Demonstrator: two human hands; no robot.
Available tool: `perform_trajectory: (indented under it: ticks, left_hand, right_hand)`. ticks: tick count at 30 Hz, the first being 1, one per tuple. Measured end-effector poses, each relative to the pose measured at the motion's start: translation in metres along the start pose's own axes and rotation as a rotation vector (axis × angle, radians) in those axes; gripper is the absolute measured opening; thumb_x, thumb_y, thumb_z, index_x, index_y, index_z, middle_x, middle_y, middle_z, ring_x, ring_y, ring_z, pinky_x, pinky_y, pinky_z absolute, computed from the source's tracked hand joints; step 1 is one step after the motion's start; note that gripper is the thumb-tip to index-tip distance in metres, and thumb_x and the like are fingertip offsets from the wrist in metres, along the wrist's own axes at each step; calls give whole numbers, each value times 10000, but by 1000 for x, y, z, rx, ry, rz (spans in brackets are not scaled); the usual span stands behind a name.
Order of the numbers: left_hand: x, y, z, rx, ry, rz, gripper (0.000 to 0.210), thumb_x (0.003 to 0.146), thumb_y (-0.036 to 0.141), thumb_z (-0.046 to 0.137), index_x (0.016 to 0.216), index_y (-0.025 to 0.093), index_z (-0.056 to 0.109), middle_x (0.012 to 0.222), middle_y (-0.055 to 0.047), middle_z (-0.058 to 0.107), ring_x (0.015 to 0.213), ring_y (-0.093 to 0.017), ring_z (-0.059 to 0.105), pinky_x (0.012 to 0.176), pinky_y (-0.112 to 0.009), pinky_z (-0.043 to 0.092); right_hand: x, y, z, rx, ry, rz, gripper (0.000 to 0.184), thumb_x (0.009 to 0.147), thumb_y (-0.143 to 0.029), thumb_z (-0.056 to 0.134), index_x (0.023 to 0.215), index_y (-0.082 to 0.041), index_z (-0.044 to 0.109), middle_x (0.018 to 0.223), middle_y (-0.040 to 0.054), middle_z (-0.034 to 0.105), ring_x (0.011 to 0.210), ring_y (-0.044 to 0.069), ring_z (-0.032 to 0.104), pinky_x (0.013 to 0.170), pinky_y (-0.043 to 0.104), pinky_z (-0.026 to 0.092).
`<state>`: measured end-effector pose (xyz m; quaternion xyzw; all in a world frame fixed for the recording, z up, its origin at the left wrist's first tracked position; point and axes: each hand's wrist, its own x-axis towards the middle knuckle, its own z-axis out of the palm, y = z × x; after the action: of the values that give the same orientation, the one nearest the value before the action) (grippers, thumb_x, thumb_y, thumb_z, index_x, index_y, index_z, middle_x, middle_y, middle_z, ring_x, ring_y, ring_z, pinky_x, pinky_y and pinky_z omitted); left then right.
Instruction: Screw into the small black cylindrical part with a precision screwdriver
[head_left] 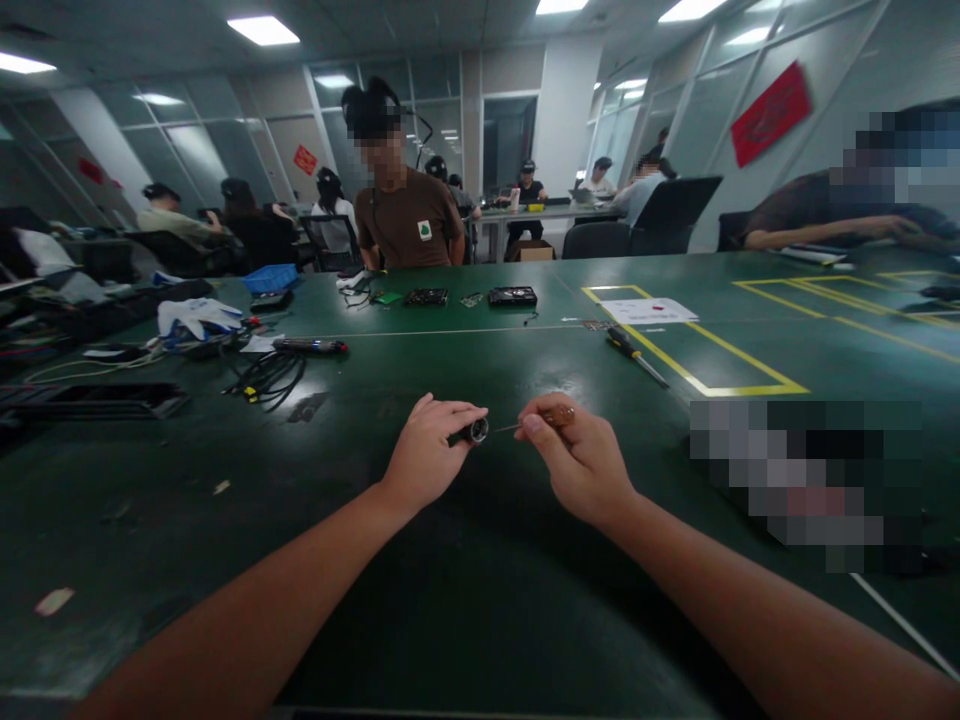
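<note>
Head view: dark cylinder (475,431) pinched between left fingers (456,413).

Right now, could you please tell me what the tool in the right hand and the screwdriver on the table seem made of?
Tool: amber handle with bright highlights, probably glossy plastic; thin grey shaft, likely metal. Screwdriver: black-and-yellow handle, perhaps plastic or rubber; pale, shiny shaft suggests metal.

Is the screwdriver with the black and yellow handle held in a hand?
No, that screwdriver lies on the green table, beyond the right hand.
</note>
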<state>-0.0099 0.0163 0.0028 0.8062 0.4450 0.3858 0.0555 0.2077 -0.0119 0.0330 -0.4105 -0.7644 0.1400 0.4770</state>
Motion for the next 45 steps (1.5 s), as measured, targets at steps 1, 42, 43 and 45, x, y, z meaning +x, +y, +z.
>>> perform_trajectory:
  ticks: [1,42,43,45]
  left_hand:
    - [0,0,0,1,-2,-3,402,842,93,764,1198,277,732,1198,-31,763,1125,-228,705,1193,-642,333]
    - [-1,3,0,-2,-21,4,400,845,88,749,1191,290,734,1192,-35,766,1118,-231,707,1194,-647,322]
    - [-1,2,0,1,-22,5,397,852,96,744,1196,292,732,1194,-37,765,1119,-231,707,1194,-647,321]
    - [-1,2,0,7,-24,9,395,859,105,738,1205,296,728,1201,-38,762,1126,-231,704,1195,-646,320]
  right_hand:
    - [-1,1,0,9,10,1,189,1033,-321,528,963,-206,661,752,9,712,643,153,650,632,276,439]
    - [-1,0,1,58,-6,25,189,1023,-347,535,991,-206,656,759,28,718,645,165,636,580,275,421]
    - [-1,0,1,59,-9,28,190,1024,-348,534,992,-206,657,762,29,719,651,166,639,580,275,422]
    - [-1,-1,1,59,-5,33,190,1024,-346,534,993,-207,659,772,31,721,654,166,641,582,274,426]
